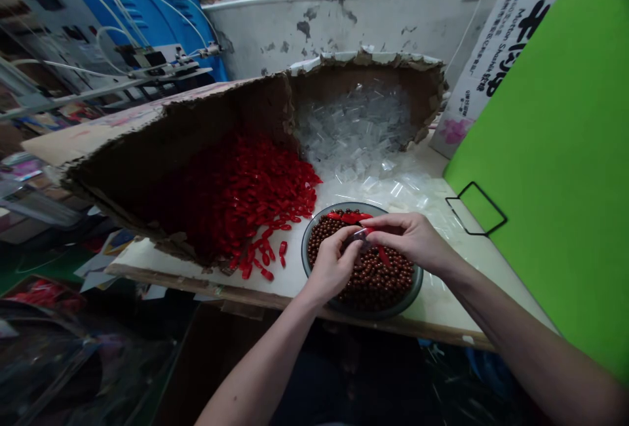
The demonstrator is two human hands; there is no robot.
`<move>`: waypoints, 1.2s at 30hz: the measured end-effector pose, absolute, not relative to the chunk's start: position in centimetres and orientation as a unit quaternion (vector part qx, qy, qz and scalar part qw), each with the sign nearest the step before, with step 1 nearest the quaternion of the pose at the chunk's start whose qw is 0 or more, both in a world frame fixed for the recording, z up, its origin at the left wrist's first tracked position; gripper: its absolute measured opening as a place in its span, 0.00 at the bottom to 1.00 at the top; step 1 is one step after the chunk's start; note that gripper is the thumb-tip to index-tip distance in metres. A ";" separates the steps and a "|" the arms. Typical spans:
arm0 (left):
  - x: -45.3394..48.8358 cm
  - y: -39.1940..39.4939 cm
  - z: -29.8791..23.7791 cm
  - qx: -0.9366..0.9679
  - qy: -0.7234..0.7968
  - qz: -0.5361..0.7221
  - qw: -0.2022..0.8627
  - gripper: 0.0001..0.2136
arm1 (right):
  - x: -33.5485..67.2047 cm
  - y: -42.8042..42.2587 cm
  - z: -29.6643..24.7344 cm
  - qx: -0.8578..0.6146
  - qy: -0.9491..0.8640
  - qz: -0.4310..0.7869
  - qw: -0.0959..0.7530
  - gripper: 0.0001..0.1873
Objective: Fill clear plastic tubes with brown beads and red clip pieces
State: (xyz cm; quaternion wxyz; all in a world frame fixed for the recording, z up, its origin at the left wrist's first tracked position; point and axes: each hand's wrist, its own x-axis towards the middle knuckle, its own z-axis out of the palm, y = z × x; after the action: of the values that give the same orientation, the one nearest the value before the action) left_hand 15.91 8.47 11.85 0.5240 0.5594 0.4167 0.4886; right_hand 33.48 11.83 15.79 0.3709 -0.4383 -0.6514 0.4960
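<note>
Over a grey bowl filled with small round brown balls, both my hands come together. My left hand pinches a small clear plastic case between thumb and fingers. A small red plastic piece is pinched in my right hand, right against the case; I cannot tell if the two are joined. Several more red pieces lie on the balls at the bowl's far side, and another shows just below my right fingers.
An open cardboard box on its side spills a heap of red pieces left of the bowl. Beyond the bowl, clear plastic cases are heaped in a torn carton. A green panel with a black wire loop stands at the right.
</note>
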 end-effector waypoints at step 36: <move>15.3 4.8 11.8 0.613 0.500 0.399 0.464 0.17 | 26.9 7.6 12.7 -0.345 -0.466 0.577 0.575 0.21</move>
State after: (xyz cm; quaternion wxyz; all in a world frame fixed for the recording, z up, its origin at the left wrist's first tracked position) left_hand 15.29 4.76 11.82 0.4639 0.6131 0.5001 0.3985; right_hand 26.94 7.60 12.71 0.5754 -0.3453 -0.4657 0.5769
